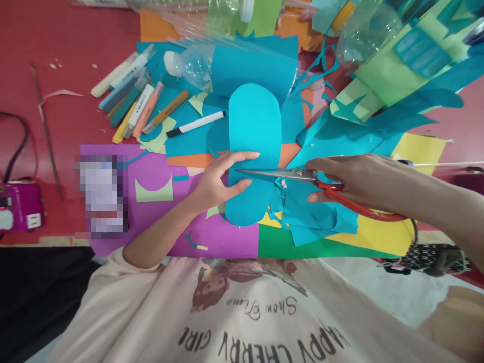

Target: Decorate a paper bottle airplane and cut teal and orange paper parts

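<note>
At the near edge, the person's pale printed shirt (234, 312) borders a red work surface (22, 91) on which a purple sheet (223, 242) lies left of a green sheet (302, 248), with a yellow sheet (381, 237) to the right. A pixelated phone-like object (104, 196) rests on the purple sheet's left side. Farther off, capped markers (130, 108) lie grouped at left, and a clear bottle (194, 65) with a white cap lies on its side, partly wrapped in blue paper. At far right stands clutter, including a green paper piece (389, 91) bearing a blue star. The blue cutout (255, 121), long with rounded ends, lies at centre, pointing near to far. Scissors (298, 174) with red handles cross it from the right, blades together or nearly so; whether paper sits between them cannot be told. The left hand (223, 181) reaches in from the near left, forefinger and thumb spread on the cutout either side of the blades; its other fingers are hidden, so any pinch cannot be confirmed. The right hand (351, 176) is closed around the scissors' handles.
</note>
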A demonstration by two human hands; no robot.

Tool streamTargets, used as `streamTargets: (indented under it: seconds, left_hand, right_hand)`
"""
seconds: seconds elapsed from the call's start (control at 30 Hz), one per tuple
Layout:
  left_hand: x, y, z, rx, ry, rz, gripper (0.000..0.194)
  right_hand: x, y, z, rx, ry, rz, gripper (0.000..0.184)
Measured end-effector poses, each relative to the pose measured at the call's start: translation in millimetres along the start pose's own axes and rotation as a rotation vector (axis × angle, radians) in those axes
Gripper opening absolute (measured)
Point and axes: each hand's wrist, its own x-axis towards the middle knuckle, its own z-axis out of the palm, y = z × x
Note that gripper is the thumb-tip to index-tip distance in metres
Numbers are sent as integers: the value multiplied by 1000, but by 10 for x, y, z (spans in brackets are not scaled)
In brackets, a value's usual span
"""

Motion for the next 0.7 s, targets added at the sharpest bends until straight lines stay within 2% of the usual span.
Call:
streamTargets:
  seconds: [0.17,0.33,0.47,0.7]
  left_hand:
    - [-4,-13,8,-25,22,24,39]
    - [1,-14,15,-38,5,-12,43]
    - [3,-17,19,-47,-14,-52,47]
    - [-4,-18,14,-44,-4,-15,46]
  right_hand:
    - [12,35,47,15,20,-4,74]
    - [29,61,64,13,8,25,78]
    - [35,85,101,35,33,33,76]
    - [-13,86,103,53,47,32,69]
